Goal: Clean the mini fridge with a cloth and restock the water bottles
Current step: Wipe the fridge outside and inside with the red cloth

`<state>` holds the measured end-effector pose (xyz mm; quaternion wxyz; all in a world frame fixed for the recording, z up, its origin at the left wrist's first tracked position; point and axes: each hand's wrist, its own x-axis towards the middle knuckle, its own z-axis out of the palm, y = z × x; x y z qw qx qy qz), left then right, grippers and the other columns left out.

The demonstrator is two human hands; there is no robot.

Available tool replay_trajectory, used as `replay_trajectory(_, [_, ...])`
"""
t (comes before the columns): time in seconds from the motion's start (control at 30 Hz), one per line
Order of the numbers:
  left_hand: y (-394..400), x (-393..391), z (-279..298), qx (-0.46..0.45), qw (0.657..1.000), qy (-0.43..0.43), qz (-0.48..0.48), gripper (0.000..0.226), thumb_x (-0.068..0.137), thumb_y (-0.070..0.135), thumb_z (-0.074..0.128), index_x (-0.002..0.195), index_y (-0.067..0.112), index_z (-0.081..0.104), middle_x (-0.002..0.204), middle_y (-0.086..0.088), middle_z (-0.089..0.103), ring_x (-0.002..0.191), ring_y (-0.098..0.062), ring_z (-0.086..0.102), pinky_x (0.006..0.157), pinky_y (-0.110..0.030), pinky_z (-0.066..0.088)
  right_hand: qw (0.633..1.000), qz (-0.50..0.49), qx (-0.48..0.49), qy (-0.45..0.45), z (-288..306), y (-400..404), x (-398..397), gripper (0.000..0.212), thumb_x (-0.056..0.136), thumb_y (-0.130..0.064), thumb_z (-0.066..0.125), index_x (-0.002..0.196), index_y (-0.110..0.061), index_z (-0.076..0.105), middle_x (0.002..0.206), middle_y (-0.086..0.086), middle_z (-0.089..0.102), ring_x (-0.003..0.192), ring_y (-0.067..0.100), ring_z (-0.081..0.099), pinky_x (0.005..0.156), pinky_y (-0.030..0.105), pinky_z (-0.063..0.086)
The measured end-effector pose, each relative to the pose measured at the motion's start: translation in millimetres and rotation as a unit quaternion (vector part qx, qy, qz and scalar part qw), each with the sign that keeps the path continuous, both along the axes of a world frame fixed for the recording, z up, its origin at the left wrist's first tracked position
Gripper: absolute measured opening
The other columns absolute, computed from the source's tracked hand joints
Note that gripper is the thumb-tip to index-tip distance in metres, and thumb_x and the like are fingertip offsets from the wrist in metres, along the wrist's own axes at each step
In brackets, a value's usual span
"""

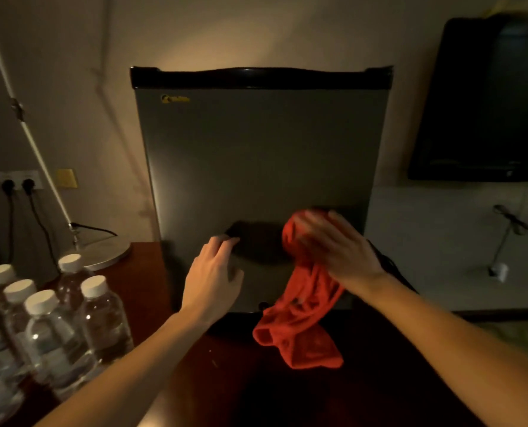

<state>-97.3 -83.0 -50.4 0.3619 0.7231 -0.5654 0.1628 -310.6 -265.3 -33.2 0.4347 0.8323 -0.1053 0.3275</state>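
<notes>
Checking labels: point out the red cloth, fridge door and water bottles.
red cloth (299,322), head view, on its hanging folds below the right hand.
fridge door (256,155), head view, on the bare grey panel.
water bottles (56,334), head view, on the front bottle's clear body.

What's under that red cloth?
The red cloth hangs down the closed mini fridge door from the right hand, its end on the wooden table. Anything beneath is covered.
</notes>
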Motion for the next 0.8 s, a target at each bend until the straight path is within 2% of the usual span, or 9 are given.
replay_trajectory(0.13, [-18.7,-24.9,13.1,0.005,1.000,-0.028,-0.008,0.064,0.082,0.019,0.068,0.142,0.021,0.043,0.143,0.000,0.041,0.131,-0.021,0.041,0.104,-0.036,0.040,0.989,0.031,0.032,-0.139,43.6,-6.8,-16.2,0.042,0.103,-0.034,0.048,0.130,-0.003,0.059,0.149,0.017,0.040,0.141,0.033,0.034,0.109,0.052,0.035])
replay_trajectory(0.2, [-22.7,-29.3,14.5,0.005,0.999,-0.034,-0.007,0.064,0.082,0.020,0.067,0.141,0.021,0.044,0.143,0.000,0.042,0.130,-0.022,0.042,0.103,-0.037,0.041,0.982,0.060,0.064,-0.169,28.2,-3.9,-7.9,0.038,0.100,-0.025,0.052,0.129,-0.002,0.059,0.149,0.018,0.040,0.142,0.036,0.031,0.111,0.054,0.032])
replay_trajectory(0.27, [-22.2,-29.8,10.0,0.010,0.999,-0.031,-0.002,0.063,0.082,0.021,0.066,0.141,0.020,0.044,0.142,0.000,0.042,0.130,-0.022,0.042,0.103,-0.038,0.042,0.986,0.058,0.104,-0.121,-6.9,3.0,0.8,0.044,0.089,-0.015,0.055,0.132,-0.006,0.056,0.150,0.017,0.039,0.144,0.036,0.024,0.116,0.053,0.023])
replay_trajectory(0.37, [-14.3,-25.6,-1.0,0.020,1.000,-0.024,-0.003,0.063,0.081,0.019,0.066,0.140,0.020,0.044,0.141,0.002,0.041,0.130,-0.020,0.042,0.103,-0.036,0.041,0.991,-0.008,0.124,0.042,-62.9,15.8,5.4,0.070,0.086,-0.045,0.055,0.145,-0.012,0.041,0.157,0.012,0.027,0.149,0.028,0.006,0.121,0.045,0.006])
replay_trajectory(0.43, [-6.9,-19.0,-7.1,0.029,0.999,-0.026,0.001,0.062,0.081,0.017,0.066,0.139,0.018,0.045,0.140,0.002,0.042,0.129,-0.020,0.044,0.103,-0.035,0.041,0.988,-0.042,0.120,0.091,-78.5,17.2,4.6,0.086,0.085,-0.063,0.051,0.150,-0.011,0.030,0.159,0.012,0.020,0.149,0.028,0.003,0.121,0.044,0.002])
replay_trajectory(0.5, [-1.3,-11.8,-10.5,0.034,0.999,-0.029,0.019,0.061,0.079,0.015,0.066,0.137,0.017,0.047,0.138,0.000,0.043,0.126,-0.021,0.046,0.101,-0.035,0.042,0.987,-0.047,0.084,0.130,-70.0,10.5,2.8,0.084,0.084,-0.054,0.060,0.150,-0.014,0.029,0.160,0.011,0.019,0.149,0.029,0.006,0.121,0.044,0.004])
replay_trajectory(0.6, [1.5,-8.0,-11.8,0.047,0.997,-0.036,0.041,0.062,0.079,0.017,0.067,0.138,0.017,0.047,0.138,0.000,0.042,0.126,-0.021,0.045,0.101,-0.034,0.041,0.989,-0.010,0.029,0.144,-40.1,2.1,5.5,0.074,0.079,-0.017,0.059,0.148,-0.019,0.032,0.161,0.008,0.018,0.149,0.028,0.008,0.120,0.047,0.012])
replay_trajectory(0.73, [-5.0,-10.5,0.6,0.049,0.996,-0.064,0.038,0.067,0.077,0.023,0.068,0.140,0.017,0.046,0.139,0.000,0.040,0.124,-0.023,0.045,0.100,-0.036,0.042,0.999,0.040,0.029,-0.013,29.5,10.0,32.3,0.044,0.092,-0.012,0.046,0.136,-0.014,0.049,0.159,0.011,0.022,0.148,0.030,0.015,0.118,0.049,0.020])
replay_trajectory(0.8, [-6.7,-9.9,12.9,0.026,0.995,-0.086,0.038,0.070,0.073,0.026,0.065,0.139,0.017,0.045,0.139,0.000,0.039,0.124,-0.024,0.044,0.099,-0.037,0.042,0.994,0.038,0.041,-0.094,77.5,18.3,52.6,0.047,0.089,-0.009,0.048,0.136,-0.009,0.052,0.158,0.014,0.023,0.148,0.032,0.014,0.118,0.050,0.018])
